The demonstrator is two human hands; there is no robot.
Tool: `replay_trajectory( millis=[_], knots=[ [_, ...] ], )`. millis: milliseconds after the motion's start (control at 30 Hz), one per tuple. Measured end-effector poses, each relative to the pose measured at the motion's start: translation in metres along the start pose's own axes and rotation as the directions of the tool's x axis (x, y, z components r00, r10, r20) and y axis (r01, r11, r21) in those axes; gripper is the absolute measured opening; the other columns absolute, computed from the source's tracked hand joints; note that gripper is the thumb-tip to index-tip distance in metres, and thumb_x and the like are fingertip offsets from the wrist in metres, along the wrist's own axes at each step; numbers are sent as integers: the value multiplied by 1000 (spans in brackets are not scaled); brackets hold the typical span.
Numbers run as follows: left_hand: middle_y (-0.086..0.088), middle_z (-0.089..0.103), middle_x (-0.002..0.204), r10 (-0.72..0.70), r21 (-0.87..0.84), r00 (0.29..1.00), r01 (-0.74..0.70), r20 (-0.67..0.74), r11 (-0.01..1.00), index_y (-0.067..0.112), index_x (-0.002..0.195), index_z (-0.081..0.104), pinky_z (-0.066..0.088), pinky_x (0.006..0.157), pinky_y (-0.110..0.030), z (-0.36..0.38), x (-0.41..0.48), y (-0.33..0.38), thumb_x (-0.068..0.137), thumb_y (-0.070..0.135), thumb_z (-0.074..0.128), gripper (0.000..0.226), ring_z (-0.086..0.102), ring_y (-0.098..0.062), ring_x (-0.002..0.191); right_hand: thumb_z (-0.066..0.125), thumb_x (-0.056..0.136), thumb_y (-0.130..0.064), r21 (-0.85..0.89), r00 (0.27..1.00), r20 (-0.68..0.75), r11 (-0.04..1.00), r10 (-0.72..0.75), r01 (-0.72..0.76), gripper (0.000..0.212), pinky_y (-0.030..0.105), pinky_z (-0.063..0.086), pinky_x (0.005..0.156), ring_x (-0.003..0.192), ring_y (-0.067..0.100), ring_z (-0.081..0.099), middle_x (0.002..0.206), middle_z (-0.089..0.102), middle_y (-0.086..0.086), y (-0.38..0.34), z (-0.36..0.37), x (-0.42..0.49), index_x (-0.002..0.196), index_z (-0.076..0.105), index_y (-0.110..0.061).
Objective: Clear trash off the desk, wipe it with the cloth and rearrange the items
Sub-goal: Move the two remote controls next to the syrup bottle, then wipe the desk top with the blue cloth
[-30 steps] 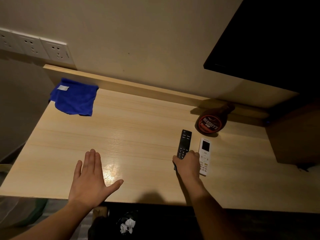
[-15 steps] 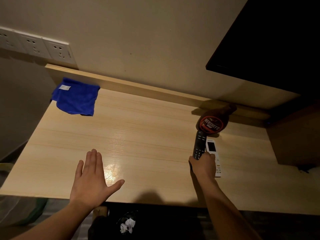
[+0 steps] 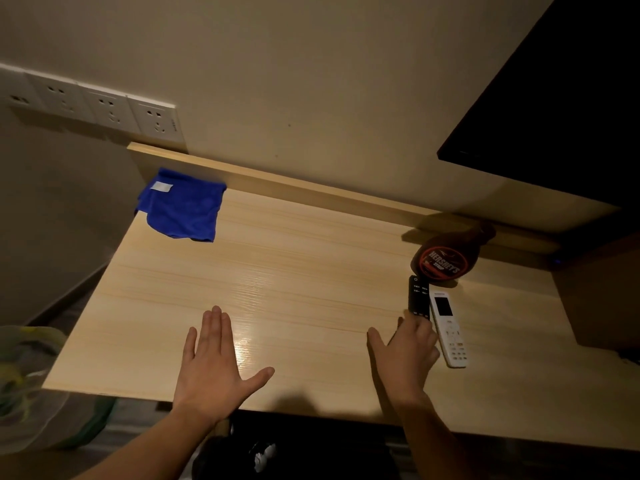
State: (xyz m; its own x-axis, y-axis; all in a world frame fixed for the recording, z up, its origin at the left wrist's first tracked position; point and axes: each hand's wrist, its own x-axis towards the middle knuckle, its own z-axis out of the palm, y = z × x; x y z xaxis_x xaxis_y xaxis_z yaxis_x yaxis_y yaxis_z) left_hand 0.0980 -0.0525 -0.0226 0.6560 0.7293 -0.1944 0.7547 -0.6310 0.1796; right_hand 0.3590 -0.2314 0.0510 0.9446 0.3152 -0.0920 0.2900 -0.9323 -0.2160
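A blue cloth (image 3: 183,209) lies crumpled at the far left corner of the light wooden desk (image 3: 294,271). A brown syrup bottle (image 3: 446,261) lies on its side at the far right. Just in front of it a black remote (image 3: 418,296) and a white remote (image 3: 448,327) lie side by side. My right hand (image 3: 405,355) rests with fingers spread, its fingertips touching the near end of the black remote. My left hand (image 3: 214,365) lies flat and open on the desk near the front edge.
White wall sockets (image 3: 104,109) sit above the left end. A dark screen (image 3: 554,98) hangs at the upper right. A bag-lined bin (image 3: 31,386) stands left of the desk. A dark bin with crumpled paper (image 3: 266,452) sits below the front edge.
My right hand slid the black remote right and away, up beside the white remote under the bottle, then opened its grip. The left hand stayed flat.
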Motion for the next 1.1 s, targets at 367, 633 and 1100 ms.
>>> replay_trajectory(
  millis=[367,633,1100],
  knots=[
    [-8,39,166,101,-265,987,-64,126,962,14,156,46,30,119,-41,-66,25,-33,88,75,33,92,35,-24,153,52,94,-64,205,881,261,915,-393,348,81,40,14,122,156,14,11,169,21,-7,-133,45,-54,161,24,-29],
    [-5,57,139,-46,-367,986,-16,-158,930,16,137,55,48,109,-43,-124,164,-105,100,46,57,47,54,-24,128,37,78,-91,103,885,270,925,-380,366,96,50,12,121,159,16,4,171,10,-13,-200,87,-44,160,23,-44],
    [-13,1,177,-42,-46,999,41,-24,998,19,167,12,2,131,-57,-99,292,-131,94,85,29,101,-5,-33,163,27,79,-93,-75,895,257,916,-363,393,98,56,7,119,158,25,1,172,11,-4,-196,117,-45,162,18,-40]
  ],
)
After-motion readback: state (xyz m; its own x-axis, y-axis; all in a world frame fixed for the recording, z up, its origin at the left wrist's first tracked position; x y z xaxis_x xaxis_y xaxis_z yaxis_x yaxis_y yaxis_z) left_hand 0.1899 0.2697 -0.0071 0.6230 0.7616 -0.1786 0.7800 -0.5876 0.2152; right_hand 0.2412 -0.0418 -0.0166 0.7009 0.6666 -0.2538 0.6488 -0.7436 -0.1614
